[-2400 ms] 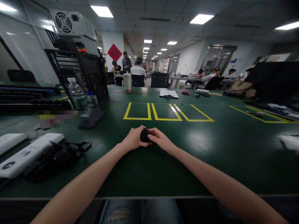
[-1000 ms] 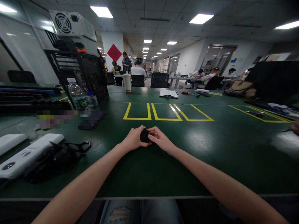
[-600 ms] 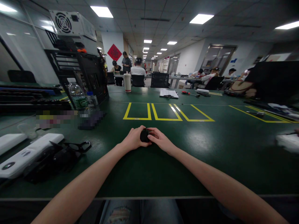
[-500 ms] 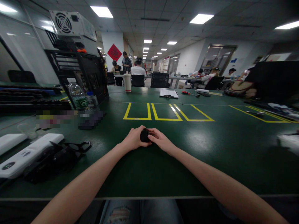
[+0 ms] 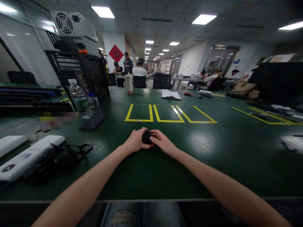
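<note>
A small rounded black object (image 5: 146, 137) is held between my two hands over the green table (image 5: 151, 176); its kind I cannot make out. My left hand (image 5: 136, 139) curls around its left side, thumb below and fingers over the top. From the right, my right hand (image 5: 162, 141) grips its edge with the thumb in front and the fingers behind. Part of the object is hidden by the fingers. Just beyond my hands, yellow tape outlines (image 5: 139, 120) mark the tabletop.
At left stand a water bottle (image 5: 79, 96), a black computer case (image 5: 88, 72), a white power strip (image 5: 35, 154) and black goggle-like gear (image 5: 56, 160). Farther back are a white cup (image 5: 129, 83), a clipboard (image 5: 170, 95) and a red-handled screwdriver (image 5: 188, 94). Several people sit or stand beyond.
</note>
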`<control>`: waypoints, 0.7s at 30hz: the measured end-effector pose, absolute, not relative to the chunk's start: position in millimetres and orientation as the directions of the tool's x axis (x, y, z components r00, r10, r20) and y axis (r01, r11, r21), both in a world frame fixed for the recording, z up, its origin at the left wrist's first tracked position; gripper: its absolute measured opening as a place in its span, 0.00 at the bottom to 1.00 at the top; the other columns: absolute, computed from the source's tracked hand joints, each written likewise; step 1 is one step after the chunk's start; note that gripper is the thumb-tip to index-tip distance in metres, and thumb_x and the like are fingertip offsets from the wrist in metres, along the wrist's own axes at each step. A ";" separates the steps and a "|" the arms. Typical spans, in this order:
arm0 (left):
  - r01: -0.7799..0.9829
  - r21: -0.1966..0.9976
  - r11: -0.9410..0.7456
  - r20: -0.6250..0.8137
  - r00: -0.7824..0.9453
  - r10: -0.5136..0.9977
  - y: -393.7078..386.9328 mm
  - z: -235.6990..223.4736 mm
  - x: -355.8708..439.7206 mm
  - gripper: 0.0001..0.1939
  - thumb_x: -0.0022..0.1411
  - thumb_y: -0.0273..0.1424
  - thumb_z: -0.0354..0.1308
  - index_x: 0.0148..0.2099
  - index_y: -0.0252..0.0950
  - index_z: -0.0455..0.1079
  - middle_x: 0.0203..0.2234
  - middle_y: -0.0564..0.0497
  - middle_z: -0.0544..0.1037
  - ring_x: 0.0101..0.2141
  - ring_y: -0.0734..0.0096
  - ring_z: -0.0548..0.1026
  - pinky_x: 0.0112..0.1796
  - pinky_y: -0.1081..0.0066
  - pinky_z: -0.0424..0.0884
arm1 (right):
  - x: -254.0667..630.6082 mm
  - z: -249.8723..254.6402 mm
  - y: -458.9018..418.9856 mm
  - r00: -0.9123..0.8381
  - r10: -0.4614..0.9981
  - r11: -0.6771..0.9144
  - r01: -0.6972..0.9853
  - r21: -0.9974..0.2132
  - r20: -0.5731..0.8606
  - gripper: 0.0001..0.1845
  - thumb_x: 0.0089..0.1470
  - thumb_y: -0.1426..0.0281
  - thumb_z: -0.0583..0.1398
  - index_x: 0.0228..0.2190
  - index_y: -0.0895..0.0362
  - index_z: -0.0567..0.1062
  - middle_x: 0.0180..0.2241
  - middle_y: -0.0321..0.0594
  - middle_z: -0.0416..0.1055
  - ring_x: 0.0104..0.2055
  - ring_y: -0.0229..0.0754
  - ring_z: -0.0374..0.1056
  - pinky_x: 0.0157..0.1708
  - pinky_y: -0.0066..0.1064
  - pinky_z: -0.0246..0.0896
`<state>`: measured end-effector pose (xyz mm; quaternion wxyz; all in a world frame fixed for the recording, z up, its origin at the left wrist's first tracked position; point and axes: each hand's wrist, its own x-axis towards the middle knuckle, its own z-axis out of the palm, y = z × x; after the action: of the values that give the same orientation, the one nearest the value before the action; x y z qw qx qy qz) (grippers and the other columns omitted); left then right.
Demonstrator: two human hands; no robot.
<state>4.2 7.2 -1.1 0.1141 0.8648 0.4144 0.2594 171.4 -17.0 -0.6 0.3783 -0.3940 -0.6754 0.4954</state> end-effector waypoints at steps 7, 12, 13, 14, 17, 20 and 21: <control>0.640 0.425 -0.640 0.354 0.533 0.768 7.7 -0.4 3.7 0.28 0.42 0.43 0.58 0.44 0.37 0.57 0.33 0.50 0.70 0.33 0.64 0.69 0.37 0.64 0.61 | 172.5 1.3 -17.7 -0.437 0.891 0.206 0.150 -0.967 0.123 0.15 0.49 0.65 0.54 0.40 0.54 0.62 0.41 0.40 0.63 0.45 0.41 0.60 0.44 0.39 0.57; 0.634 0.427 -0.645 0.359 0.535 0.765 8.1 -1.6 3.9 0.28 0.42 0.43 0.59 0.44 0.37 0.57 0.34 0.51 0.70 0.34 0.64 0.69 0.38 0.64 0.61 | 172.0 1.1 -18.6 -0.417 0.897 0.205 0.105 -0.973 0.144 0.13 0.49 0.64 0.54 0.38 0.53 0.62 0.40 0.38 0.62 0.43 0.41 0.62 0.41 0.38 0.60; 0.637 0.428 -0.642 0.359 0.532 0.767 8.1 -1.8 3.9 0.28 0.42 0.43 0.59 0.44 0.37 0.57 0.34 0.51 0.70 0.34 0.64 0.69 0.38 0.64 0.61 | 171.9 0.5 -18.5 -0.411 0.899 0.210 0.104 -0.972 0.150 0.13 0.49 0.64 0.54 0.38 0.53 0.62 0.40 0.38 0.62 0.43 0.41 0.62 0.41 0.38 0.60; 0.639 0.428 -0.639 0.360 0.528 0.769 7.9 -2.0 3.8 0.28 0.42 0.43 0.59 0.44 0.37 0.57 0.34 0.51 0.70 0.34 0.64 0.69 0.38 0.64 0.61 | 171.9 -0.1 -18.4 -0.409 0.899 0.214 0.106 -0.971 0.154 0.13 0.49 0.65 0.54 0.38 0.53 0.62 0.40 0.38 0.62 0.43 0.41 0.62 0.41 0.38 0.60; 0.645 0.423 -0.636 0.357 0.527 0.771 7.3 -1.7 3.5 0.28 0.42 0.44 0.59 0.44 0.37 0.57 0.33 0.51 0.69 0.34 0.64 0.69 0.37 0.64 0.62 | 172.3 -1.4 -18.1 -0.413 0.898 0.217 0.112 -0.970 0.153 0.14 0.49 0.65 0.54 0.40 0.53 0.61 0.40 0.38 0.62 0.43 0.41 0.62 0.41 0.38 0.60; 0.657 0.421 -0.625 0.345 0.522 0.780 6.6 -0.6 3.3 0.28 0.42 0.44 0.58 0.44 0.37 0.57 0.34 0.50 0.69 0.34 0.63 0.69 0.37 0.64 0.62 | 173.1 -1.4 -17.6 -0.408 0.903 0.209 0.146 -0.967 0.134 0.16 0.49 0.65 0.53 0.42 0.52 0.60 0.40 0.39 0.62 0.43 0.41 0.61 0.42 0.39 0.59; 0.658 0.421 -0.624 0.343 0.521 0.782 6.4 -0.2 3.2 0.28 0.42 0.44 0.58 0.44 0.37 0.57 0.34 0.50 0.69 0.34 0.63 0.69 0.37 0.64 0.62 | 173.4 -1.4 -17.2 -0.406 0.905 0.209 0.161 -0.965 0.128 0.17 0.49 0.65 0.53 0.43 0.52 0.60 0.40 0.39 0.62 0.43 0.41 0.61 0.43 0.40 0.58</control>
<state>3.2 6.4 -0.2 0.1202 0.8638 0.4167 0.2563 173.4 -17.2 -1.4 0.3782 -0.3922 -0.6792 0.4917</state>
